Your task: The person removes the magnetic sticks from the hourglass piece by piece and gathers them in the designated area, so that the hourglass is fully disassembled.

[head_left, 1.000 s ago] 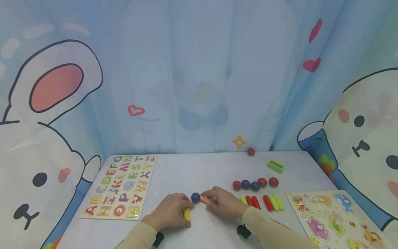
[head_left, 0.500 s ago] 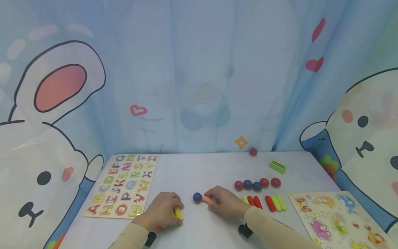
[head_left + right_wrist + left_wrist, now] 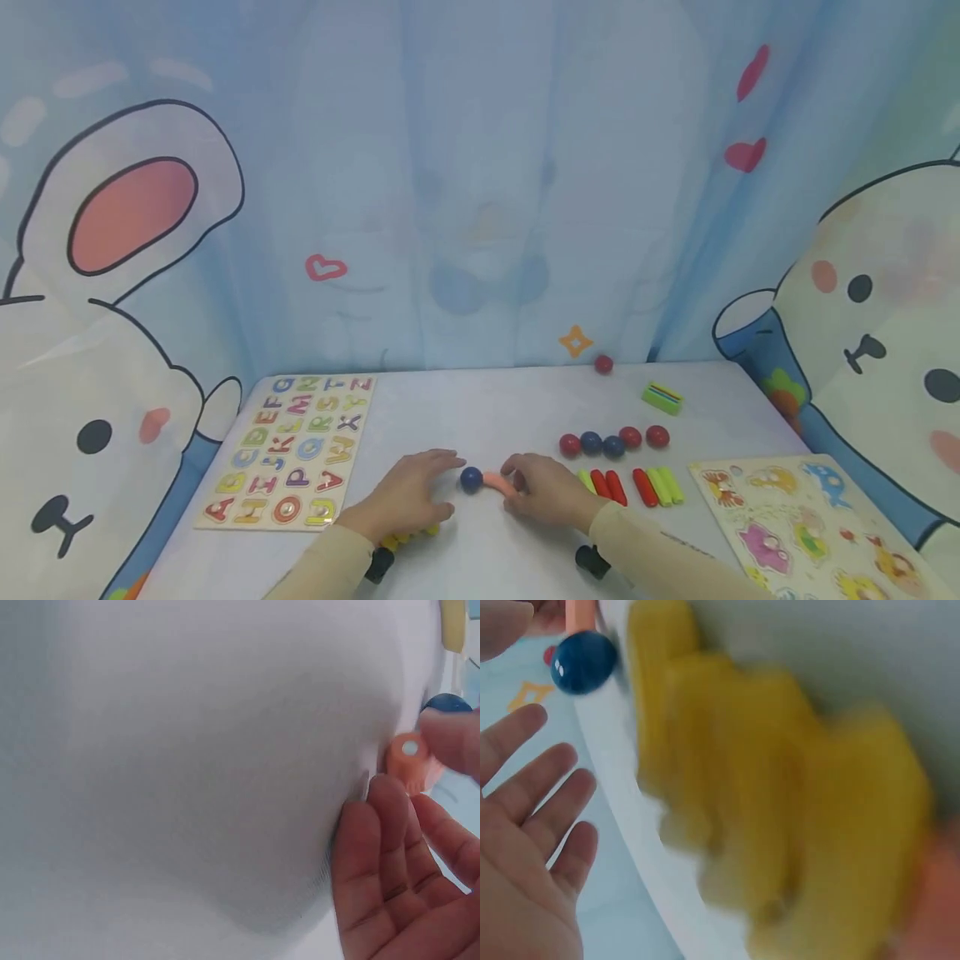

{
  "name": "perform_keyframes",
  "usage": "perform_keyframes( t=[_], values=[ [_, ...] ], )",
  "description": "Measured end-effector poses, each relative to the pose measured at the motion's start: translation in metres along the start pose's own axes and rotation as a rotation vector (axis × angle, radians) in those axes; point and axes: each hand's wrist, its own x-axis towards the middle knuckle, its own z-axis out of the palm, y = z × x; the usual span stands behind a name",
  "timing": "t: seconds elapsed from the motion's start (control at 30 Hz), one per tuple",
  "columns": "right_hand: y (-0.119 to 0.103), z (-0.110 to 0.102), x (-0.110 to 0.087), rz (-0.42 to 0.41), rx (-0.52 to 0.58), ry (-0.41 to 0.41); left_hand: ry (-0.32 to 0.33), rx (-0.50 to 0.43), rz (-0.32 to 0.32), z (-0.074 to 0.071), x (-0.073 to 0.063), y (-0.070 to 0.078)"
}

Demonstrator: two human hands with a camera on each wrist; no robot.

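My right hand (image 3: 551, 492) pinches a curved orange magnetic rod (image 3: 498, 482) between thumb and fingers. A pale metal dot marks the rod's near end in the right wrist view. At its far end sits a dark blue ball (image 3: 471, 479). My left hand (image 3: 412, 493) is open and holds nothing, its fingertips pointing toward the ball and its thumb apart. Several yellow curved rods (image 3: 735, 772) lie side by side under this hand, blurred in the left wrist view. From above, the hand hides most of them.
To the left lies an alphabet puzzle board (image 3: 335, 497), to the right an animal puzzle board (image 3: 738, 508). Red and blue balls (image 3: 613, 447) form a row beyond red rods (image 3: 643, 487) and green rods (image 3: 660, 485). A green striped block (image 3: 663, 398) and a red ball (image 3: 603, 364) stand farther back.
My left hand carried a yellow rod left from near the blue ball to the other yellow rods. It has let go and moved back toward the ball. My right hand keeps its place.
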Motion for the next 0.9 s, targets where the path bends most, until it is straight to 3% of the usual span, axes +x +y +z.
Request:
perform_keyframes(
  t=[0.13, 0.33, 0.47, 0.57, 0.73, 0.9],
  values=[
    [-0.002, 0.001, 0.002, -0.002, 0.014, 0.03, -0.042, -0.083, -0.019, 0.004, 0.005, 0.006],
    [-0.001, -0.002, 0.007, 0.046, 0.074, 0.12, -0.044, -0.154, -0.014, 0.007, 0.004, 0.011],
    [-0.001, 0.0, 0.012, 0.019, 0.146, 0.137, -0.048, -0.222, 0.018, 0.013, 0.004, 0.009],
    [-0.002, 0.001, 0.014, -0.045, 0.226, 0.106, -0.004, -0.182, 0.081, 0.017, 0.006, 0.008],
    [0.0, 0.003, 0.011, -0.106, 0.304, 0.025, 0.122, 0.014, 0.131, 0.02, 0.009, 0.011],
    [-0.002, 0.002, -0.003, -0.075, 0.31, -0.047, 0.091, 0.07, 0.096, 0.019, 0.011, 0.012]
  ],
)
